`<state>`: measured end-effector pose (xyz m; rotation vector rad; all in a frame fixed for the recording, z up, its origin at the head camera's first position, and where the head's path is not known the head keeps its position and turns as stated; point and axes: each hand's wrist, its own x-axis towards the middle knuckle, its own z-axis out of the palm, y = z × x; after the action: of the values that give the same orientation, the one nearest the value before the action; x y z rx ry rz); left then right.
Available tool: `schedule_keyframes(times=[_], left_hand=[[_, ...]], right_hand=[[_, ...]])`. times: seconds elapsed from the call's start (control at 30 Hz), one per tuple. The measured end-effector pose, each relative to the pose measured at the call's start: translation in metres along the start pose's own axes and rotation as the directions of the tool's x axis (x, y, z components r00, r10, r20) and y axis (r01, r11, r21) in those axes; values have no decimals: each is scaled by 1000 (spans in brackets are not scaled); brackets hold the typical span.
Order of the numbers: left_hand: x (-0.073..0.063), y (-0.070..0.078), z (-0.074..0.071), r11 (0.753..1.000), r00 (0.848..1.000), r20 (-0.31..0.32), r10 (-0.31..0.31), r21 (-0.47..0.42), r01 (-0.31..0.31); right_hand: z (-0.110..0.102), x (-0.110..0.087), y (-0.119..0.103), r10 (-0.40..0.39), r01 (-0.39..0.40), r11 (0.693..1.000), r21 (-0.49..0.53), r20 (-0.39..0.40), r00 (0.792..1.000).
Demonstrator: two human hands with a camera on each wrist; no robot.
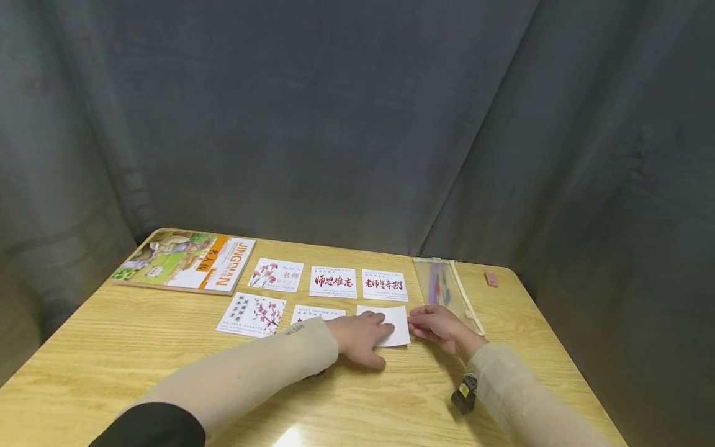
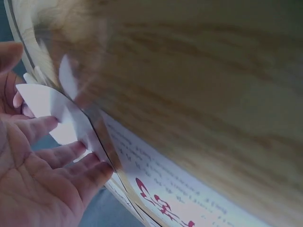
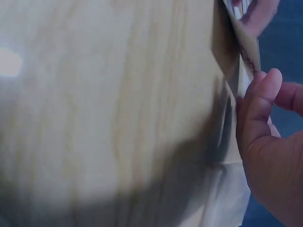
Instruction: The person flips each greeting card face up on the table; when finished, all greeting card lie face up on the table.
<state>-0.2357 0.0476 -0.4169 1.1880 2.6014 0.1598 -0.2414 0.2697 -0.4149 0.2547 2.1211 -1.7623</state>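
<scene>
A white card (image 1: 398,323), its blank side up, lies at the right end of the front row of cards. My left hand (image 1: 360,338) spreads over its left part, straight fingertips touching it. With thumb and fingers my right hand (image 1: 440,327) pinches the card's right edge. In the left wrist view the blank card (image 2: 52,106) tilts up from the wood, bending slightly. Under my left wrist, a card with red lettering (image 1: 318,310) is partly covered. Left of it lies a blossom-branch card (image 1: 252,315).
Behind are a pink-flower card (image 1: 275,274) and two red-lettered cards, one in the middle (image 1: 333,282) and one at right (image 1: 384,285). A book (image 1: 190,261) lies far left. By my right hand are a clear zip pouch of pens (image 1: 455,285) and a pink eraser (image 1: 491,279).
</scene>
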Motion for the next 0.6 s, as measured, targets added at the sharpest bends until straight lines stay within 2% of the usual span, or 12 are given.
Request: schedule_keyframes(times=[0.13, 0.27, 0.4, 0.5, 0.6], left_hand=[[1, 0, 2, 1000, 1000, -8, -20, -16, 19], [-2, -1, 2, 999, 999, -6, -32, -33, 32], [-7, -7, 2, 999, 999, -27, -38, -9, 38], [-10, -13, -1, 999, 997, -68, -22, 33, 25], [-12, -20, -5, 998, 990, -139, 28, 66, -19]], right_hand=[[5, 1, 5, -2, 2, 999, -39, 17, 1000], [9, 2, 4, -15, 15, 998, -61, 3, 1000], [9, 2, 0, -37, 38, 997, -62, 19, 999], [4, 1, -4, -53, 54, 997, -45, 35, 998], [-4, 0, -7, -57, 57, 998, -7, 60, 997]])
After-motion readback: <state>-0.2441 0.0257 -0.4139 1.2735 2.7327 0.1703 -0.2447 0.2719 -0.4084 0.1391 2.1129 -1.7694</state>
